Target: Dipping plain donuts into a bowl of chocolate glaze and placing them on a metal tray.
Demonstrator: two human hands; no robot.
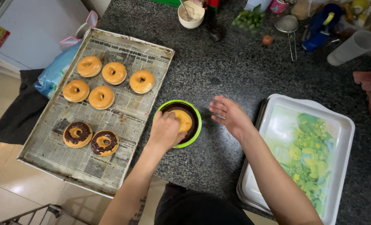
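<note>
Head view | left hand grip closed on plain doughnut, pressed into chocolate inside green-rimmed bowl on bench | right hand open, empty, just beside bowl | newspaper-lined tray left holds five plain, two glazed doughnuts

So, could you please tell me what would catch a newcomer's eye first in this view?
Probably the left hand pressing a plain golden doughnut into the green-rimmed bowl of dark chocolate at the centre of the speckled dark stone counter. To its left, a newspaper-lined metal baking tray holds five plain doughnuts and two chocolate-topped ones. The right hand hovers open beside the bowl.
</note>
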